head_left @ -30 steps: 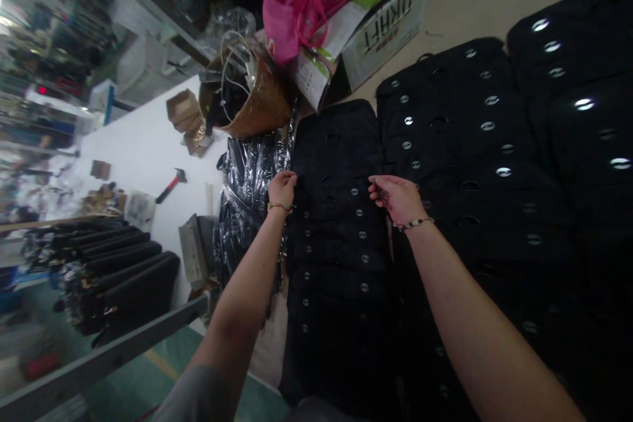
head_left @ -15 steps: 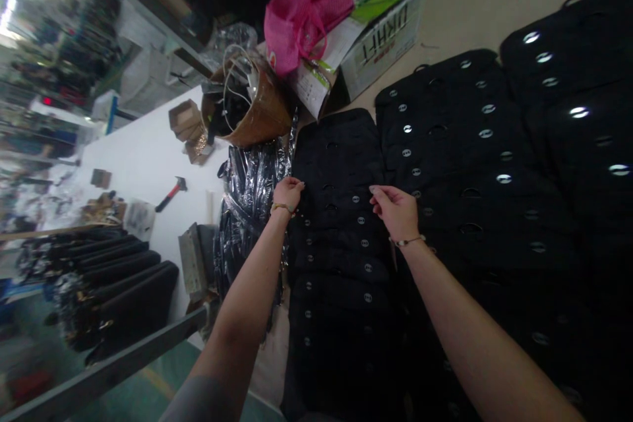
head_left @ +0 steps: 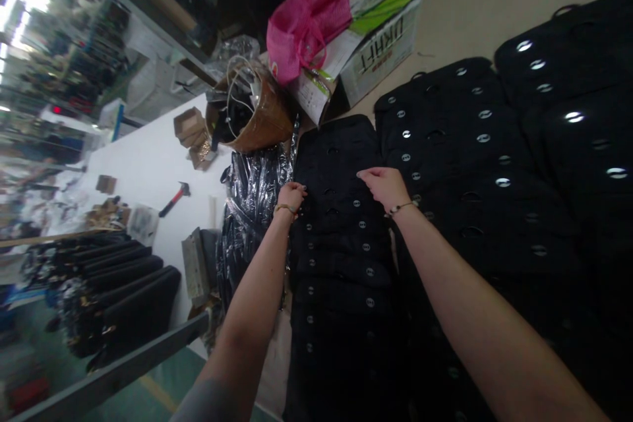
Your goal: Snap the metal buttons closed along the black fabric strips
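Overlapping black fabric pieces (head_left: 341,257) lie in a long row before me, with round silvery metal fittings along both sides and slit-like openings down the middle. At the row's left edge is my left hand (head_left: 291,196), its fingers curled closed by the side of one piece. Over the right part of the same row, my right hand (head_left: 386,186) holds thumb and fingertips pinched together, just above a fitting (head_left: 357,203). Anything within either pinch is too small or dark to make out.
More rows of black pieces (head_left: 445,145) spread to the right. Plastic-wrapped black goods (head_left: 252,194) lie to the left. Beyond stand a brown bucket (head_left: 264,120), a printed box (head_left: 383,53) and a pink bag (head_left: 306,26). A hammer (head_left: 174,199) rests on the white table (head_left: 153,151).
My right hand has moved left and slightly up, from the row's right edge to over the black pieces. The left hand stays at the left edge. The view has shifted slightly.
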{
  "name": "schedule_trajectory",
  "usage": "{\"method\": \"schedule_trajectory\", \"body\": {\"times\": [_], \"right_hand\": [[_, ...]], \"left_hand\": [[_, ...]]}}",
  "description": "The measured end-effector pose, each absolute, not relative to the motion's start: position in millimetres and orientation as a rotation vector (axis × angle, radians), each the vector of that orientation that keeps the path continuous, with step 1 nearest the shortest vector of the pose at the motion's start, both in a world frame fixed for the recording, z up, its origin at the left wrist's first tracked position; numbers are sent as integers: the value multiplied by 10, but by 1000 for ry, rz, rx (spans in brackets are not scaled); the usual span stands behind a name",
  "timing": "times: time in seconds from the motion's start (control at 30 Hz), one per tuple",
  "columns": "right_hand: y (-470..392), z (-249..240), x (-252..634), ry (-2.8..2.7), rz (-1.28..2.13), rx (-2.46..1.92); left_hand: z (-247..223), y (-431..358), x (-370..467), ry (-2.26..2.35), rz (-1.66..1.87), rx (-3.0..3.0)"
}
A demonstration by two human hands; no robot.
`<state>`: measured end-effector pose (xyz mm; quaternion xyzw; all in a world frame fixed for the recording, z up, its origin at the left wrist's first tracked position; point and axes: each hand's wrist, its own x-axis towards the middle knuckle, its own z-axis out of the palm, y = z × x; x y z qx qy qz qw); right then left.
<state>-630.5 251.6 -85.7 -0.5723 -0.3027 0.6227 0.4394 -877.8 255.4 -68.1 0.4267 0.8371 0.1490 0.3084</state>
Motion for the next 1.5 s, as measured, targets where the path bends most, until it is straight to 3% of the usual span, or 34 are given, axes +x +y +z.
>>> {"method": "schedule_trajectory", "body": {"times": [0.23,0.37,0.57,0.83,1.5], "right_hand": [[2613,-1054,-6322,-1032,1304,-1558],[2589,-1005,-6324,-1105,1306,-1576],[2584,-1004,-6342,-1057,1390,-1515],[2557,-886,-6257,-658,1708,-1325],[2550,-931,-6232,-627,1698,-1312]], "left_hand": [[-689,2562,-8869,2349,137,1412],[-573,2471,-8663,2381,295,1638],[-517,2434,-7855,1793,450,2156],[-602,2552,-7671,1880,532,1897],[-696,2649,-7608,2069,261,1545]]}}
